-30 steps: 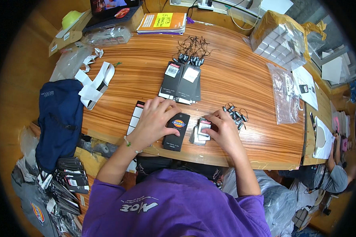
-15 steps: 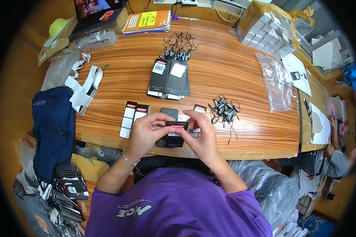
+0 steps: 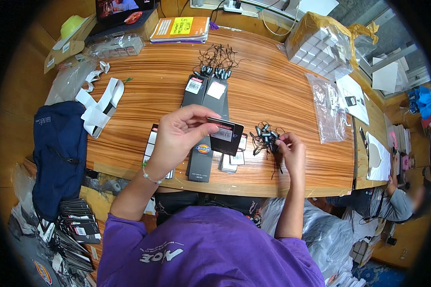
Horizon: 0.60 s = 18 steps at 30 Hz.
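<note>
My left hand (image 3: 183, 133) pinches a black hang tag (image 3: 229, 144) by its upper left corner, raised over the table. A white barcode sticker shows on the tag. My right hand (image 3: 294, 152) reaches into a tangled heap of black tag strings (image 3: 263, 136), thumb and finger closed at its right edge. Its fingertips are pressed together on what seems to be one of the strings. Dark grey tags (image 3: 199, 165) lie on the table below the held tag. Beside them are small tags with white stickers (image 3: 231, 161). Partly behind my left wrist lie sticker strips (image 3: 150, 146).
Farther back stands a stack of strung tags (image 3: 194, 95). A clear plastic bag (image 3: 326, 112) and a wrapped block of small white boxes (image 3: 316, 48) are at right. White backing strips (image 3: 103, 107) and a navy bag (image 3: 57, 153) lie left. Another person (image 3: 392, 201) is at far right.
My right hand has left the tag and moved right to the string heap. My left hand alone now holds the tag, lifted and turned, uncovering the tags below.
</note>
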Motion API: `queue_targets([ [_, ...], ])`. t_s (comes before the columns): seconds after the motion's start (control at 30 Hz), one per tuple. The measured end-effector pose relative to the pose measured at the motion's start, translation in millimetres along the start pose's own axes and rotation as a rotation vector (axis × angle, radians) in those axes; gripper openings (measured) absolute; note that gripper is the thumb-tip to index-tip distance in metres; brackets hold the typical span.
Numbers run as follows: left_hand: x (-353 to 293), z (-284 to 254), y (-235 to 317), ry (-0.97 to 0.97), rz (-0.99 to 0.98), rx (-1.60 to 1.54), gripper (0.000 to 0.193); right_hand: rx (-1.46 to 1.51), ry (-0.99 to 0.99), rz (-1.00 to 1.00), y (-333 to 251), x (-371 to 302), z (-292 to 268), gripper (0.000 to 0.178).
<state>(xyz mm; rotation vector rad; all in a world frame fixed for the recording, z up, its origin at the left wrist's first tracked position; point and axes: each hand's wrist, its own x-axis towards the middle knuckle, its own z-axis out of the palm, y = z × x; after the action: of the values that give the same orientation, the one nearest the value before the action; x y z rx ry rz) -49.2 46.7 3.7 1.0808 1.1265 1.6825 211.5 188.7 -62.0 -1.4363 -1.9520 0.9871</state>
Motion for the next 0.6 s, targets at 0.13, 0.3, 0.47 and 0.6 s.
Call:
queue_targets([
  [0.13,-2.5,-3.6,-4.6,-0.021,-0.058,0.016,0.019,0.267,-0.033,-0.016,-1.8,3.7,-13.4,0.019],
  [0.3,-3.2,-5.1,-1.8,-0.068,-0.186,-0.027,0.018,0.699,-0.071,0.008,-9.5,7.6,-38.1,0.022],
  [0.47,-7.7,2.3,-17.4,-0.168,-0.18,-0.067,0.015,1.254,-0.264,-0.038,-37.6,0.6,-7.8,0.031],
  [0.6,-13.4,13.0,-30.4,-0.271,-0.192,-0.122,0.017,1.407,-0.344,-0.065,-63.8,-18.2,36.2,0.025],
])
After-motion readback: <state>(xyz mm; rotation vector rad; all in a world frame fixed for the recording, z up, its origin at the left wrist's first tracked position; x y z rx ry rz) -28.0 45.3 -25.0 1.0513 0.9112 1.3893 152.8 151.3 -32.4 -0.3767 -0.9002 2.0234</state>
